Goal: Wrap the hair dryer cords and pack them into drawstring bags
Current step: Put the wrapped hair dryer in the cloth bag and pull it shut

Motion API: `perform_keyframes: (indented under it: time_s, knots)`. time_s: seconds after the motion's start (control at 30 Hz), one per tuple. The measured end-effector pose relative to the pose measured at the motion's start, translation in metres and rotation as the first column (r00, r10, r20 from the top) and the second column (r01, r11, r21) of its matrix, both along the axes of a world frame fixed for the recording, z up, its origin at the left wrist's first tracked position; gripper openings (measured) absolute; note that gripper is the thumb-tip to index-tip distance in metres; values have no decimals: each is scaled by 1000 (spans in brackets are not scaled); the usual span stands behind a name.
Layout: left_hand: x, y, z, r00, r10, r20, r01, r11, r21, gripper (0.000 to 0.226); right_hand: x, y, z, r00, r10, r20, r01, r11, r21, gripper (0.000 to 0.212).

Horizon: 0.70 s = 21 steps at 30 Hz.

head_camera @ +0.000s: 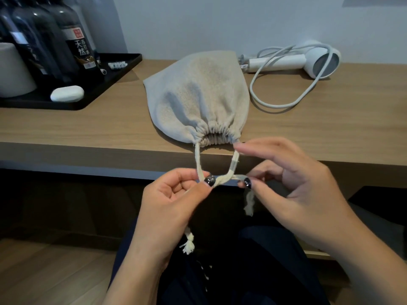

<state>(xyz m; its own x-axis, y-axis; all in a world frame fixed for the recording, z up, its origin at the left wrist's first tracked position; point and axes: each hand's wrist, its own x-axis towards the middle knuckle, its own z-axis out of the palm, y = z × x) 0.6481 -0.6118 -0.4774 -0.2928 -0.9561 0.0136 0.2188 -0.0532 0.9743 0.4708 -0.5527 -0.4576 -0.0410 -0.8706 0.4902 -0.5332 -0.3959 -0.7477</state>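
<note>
I see the drawstring bag [198,97] lying on the surface [88,126], its gathered mouth at the near edge, cinched. Two drawstrings [234,161] hang off the edge and cross below the bag. My left hand [171,201] pinches the crossing; my right hand [293,183] pinches the other end. Right of the bag, a white hair dryer [308,60] with loose cord [277,100]. Left of it, a black tray [105,84] with bottles [55,40].

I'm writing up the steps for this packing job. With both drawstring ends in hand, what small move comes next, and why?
Probably pull the crossed drawstring ends apart to snug the knot: the left hand and right hand each pinch an end, and the bag mouth is already gathered nearly closed.
</note>
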Motion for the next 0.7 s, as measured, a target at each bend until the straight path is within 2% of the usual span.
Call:
perform_keyframes:
  time_s: [0.13,0.23,0.37,0.43,0.5,0.57,0.6,0.7]
  knots:
    - [4,-9,3,996,71,55,-67,995,-71,12,-12,8,10,993,-110,-45,110,994,-8,50]
    - [3,-12,8,995,50,88,-40,993,-113,9,-18,15,16,991,-134,-20,135,987,85,50]
    - [-5,-14,9,982,-37,183,72,979,-188,10,-4,10,8,965,-45,257,-54,928,369,50]
    - [-9,-15,9,978,-65,198,109,969,-222,7,7,4,1,917,-14,398,-165,896,413,48]
    - [-8,-15,9,978,-80,193,124,966,-227,10,18,-1,-1,863,-11,505,-228,884,409,33]
    - [-7,-15,9,979,-73,192,120,963,-242,11,24,-8,0,839,-86,537,-149,913,380,11]
    - [-7,-14,9,978,-56,199,107,961,-255,11,25,-10,1,829,-134,543,-94,923,372,8]
    - [-7,-11,11,984,21,177,28,962,-270,13,25,-14,4,811,-181,556,-51,925,376,21]
